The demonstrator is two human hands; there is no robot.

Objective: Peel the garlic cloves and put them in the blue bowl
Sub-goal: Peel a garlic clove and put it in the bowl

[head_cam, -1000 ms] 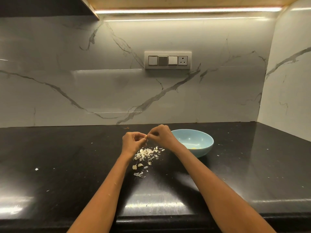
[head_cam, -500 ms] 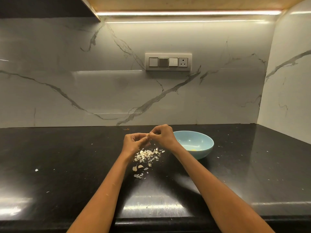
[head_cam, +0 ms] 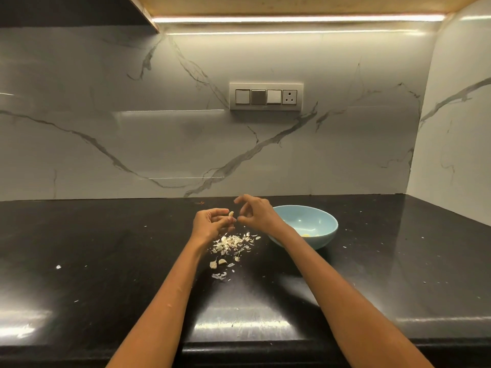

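The black counter (head_cam: 106, 261) runs wide from left to right, meeting the veined marble backsplash (head_cam: 132, 142) along its far edge and a side wall (head_cam: 451, 128) at the right corner. Its near edge is rounded and glossy, catching the strip light (head_cam: 292, 18) from under the cabinet above. There is broad bare stone to the left of the arms and more to the right beyond the bowl, speckled only with tiny white flecks.

The left hand (head_cam: 210, 223) is held just above the counter, fingers curled, pinching a small pale garlic clove (head_cam: 231, 214) at its fingertips. The right hand (head_cam: 255, 212) hovers just beside it, a small gap between the two; its thumb and forefinger are curved apart with the other fingers bent, and I cannot tell whether it holds a scrap of skin.

Directly below the hands lies a loose pile of papery peels (head_cam: 231, 243), whitish and flaky, with a couple of larger cream pieces (head_cam: 218, 262) nearer the front that may be cloves, though they are too small to be sure.

The blue bowl (head_cam: 326, 221) sits on the counter just right of the right wrist, upright, with something small and yellowish (head_cam: 306, 235) at its bottom.

A switch plate (head_cam: 266, 96) is set in the backsplash above.
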